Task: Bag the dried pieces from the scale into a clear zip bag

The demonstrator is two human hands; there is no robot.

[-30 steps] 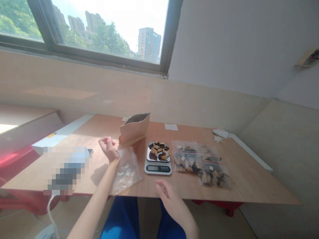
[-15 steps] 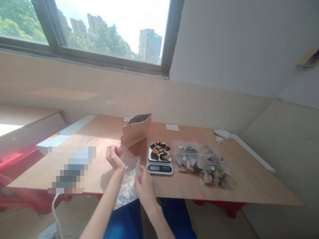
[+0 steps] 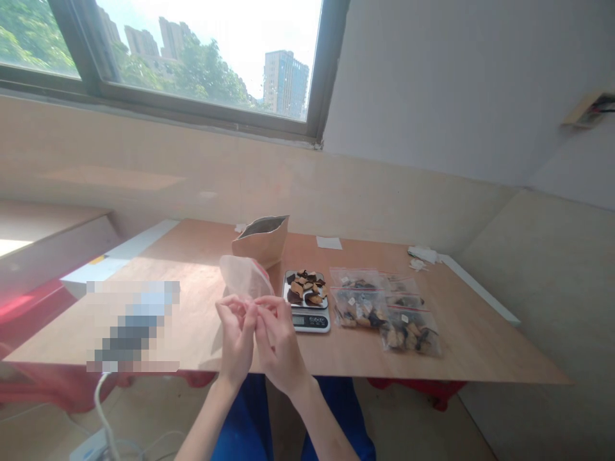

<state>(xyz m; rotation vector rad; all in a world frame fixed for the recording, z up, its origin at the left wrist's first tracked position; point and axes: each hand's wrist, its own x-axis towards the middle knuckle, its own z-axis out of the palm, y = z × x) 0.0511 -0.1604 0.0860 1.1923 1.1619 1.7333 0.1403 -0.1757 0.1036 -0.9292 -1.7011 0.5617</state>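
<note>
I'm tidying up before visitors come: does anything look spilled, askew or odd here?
Nothing looks spilled: the slices lie on the scale. One oddity: the wall box at upper right seems open, with what look like wires showing.

Workroom, seemingly: plain wooden table (image 3: 480, 342), digital scale (image 3: 312, 321), filled zip bags (image 3: 360, 308).

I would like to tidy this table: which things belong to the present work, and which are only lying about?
Likely in the work: clear bag, scale, dried slices, brown pouch, filled bags.
Seemingly lying about: white sheet, white scraps.
</note>
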